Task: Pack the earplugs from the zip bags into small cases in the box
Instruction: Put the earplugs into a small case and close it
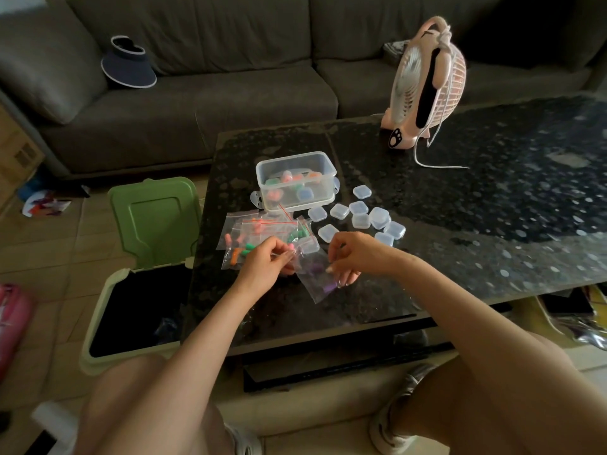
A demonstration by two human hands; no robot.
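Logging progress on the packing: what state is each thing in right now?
Purple-earplug bag, pinched by left hand and right hand, not emptied.
Other zip bags, lying on table, not emptied.
Clear box, open, holding filled cases.
Loose small cases, closed, on the table.
Bin, lid raised.
Fan, upright; running unclear.

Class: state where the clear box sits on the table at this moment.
In the head view, the clear box sits on the table's left part, just behind the pile of zip bags and left of the scattered small cases.
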